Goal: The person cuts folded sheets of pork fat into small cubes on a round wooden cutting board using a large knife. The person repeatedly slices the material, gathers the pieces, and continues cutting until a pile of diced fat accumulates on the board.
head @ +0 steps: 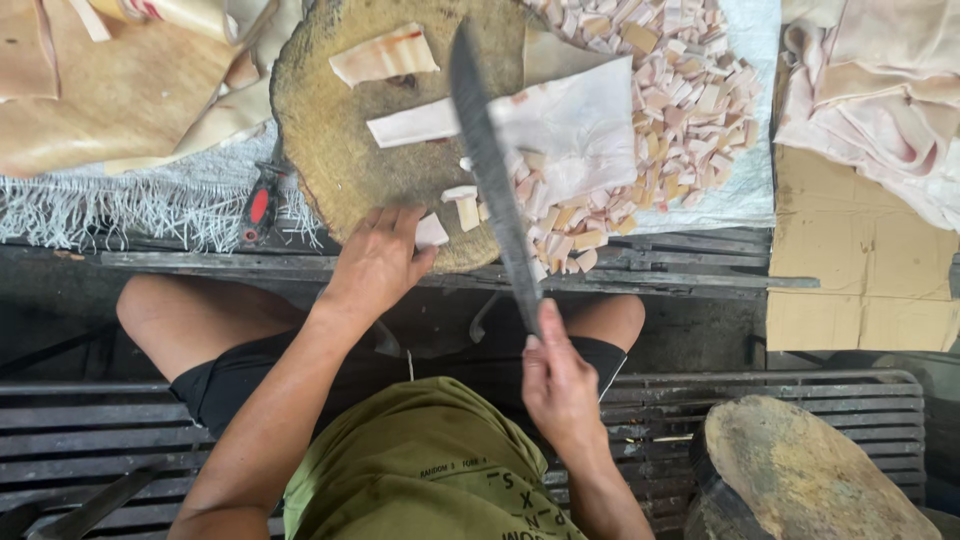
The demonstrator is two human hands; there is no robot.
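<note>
The right hand [558, 385], at lower centre of the frame, is closed around the handle of a long knife [492, 170], whose dark blade runs up and slightly left across the round wooden block [330, 130] at upper centre. The left hand [380, 260] rests at the block's lower edge, fingers curled loosely on the wood, touching a small pale cut piece [431, 231]; it grips nothing firmly. Beside the blade lie a pale strip [412, 124], another slab [385, 55] above it, and a few small cubes [466, 205]. To the right of the blade a white sheet [580, 125] lies over a heap of diced pieces [680, 90] spreading to the upper right. Cardboard [860, 270] sits at the right edge, and tan sheets of hide [110, 90] at upper left.
</note>
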